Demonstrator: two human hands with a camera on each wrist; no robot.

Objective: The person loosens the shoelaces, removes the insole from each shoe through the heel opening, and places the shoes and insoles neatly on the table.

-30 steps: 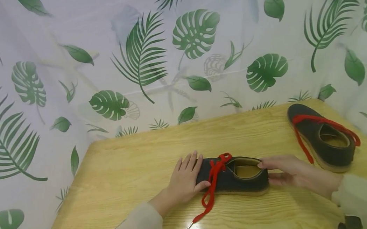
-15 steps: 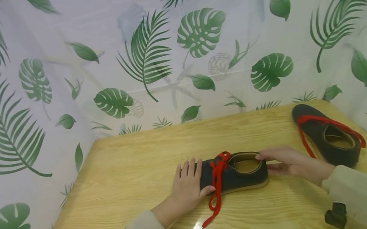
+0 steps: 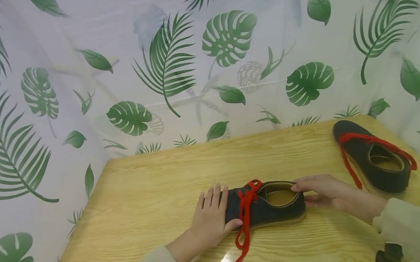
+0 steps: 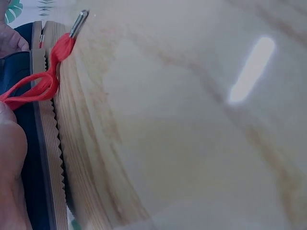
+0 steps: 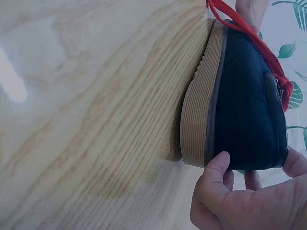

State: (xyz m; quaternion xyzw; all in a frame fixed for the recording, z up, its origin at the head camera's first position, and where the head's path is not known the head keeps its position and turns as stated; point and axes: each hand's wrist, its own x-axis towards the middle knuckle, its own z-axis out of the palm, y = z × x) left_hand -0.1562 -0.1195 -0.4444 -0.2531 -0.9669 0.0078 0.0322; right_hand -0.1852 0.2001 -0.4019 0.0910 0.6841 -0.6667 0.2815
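Note:
A dark shoe (image 3: 273,213) lies sideways on the wooden table, toe left, with a tan sole (image 5: 197,120) and red laces (image 3: 246,209) trailing over its near side. Over the toe rests my left hand (image 3: 208,221), fingers straight and spread, thumb by the laces; the left wrist view shows its thumb (image 4: 12,163) against the dark upper. My right hand (image 3: 331,193) pinches the heel, one fingertip at the collar's rim and others behind the heel; in the right wrist view, fingers of this hand (image 5: 254,201) touch the heel from several sides.
Another dark shoe (image 3: 381,164) with a loose red lace stands at the right on the wooden table (image 3: 145,191). Behind the table hangs a white cloth with green leaves (image 3: 181,128). A small black object (image 3: 388,253) is below the right sleeve.
Over the last second both hands stay at the shoe's toe and heel. Shoe and hands sit slightly lower in the head view than half a second ago.

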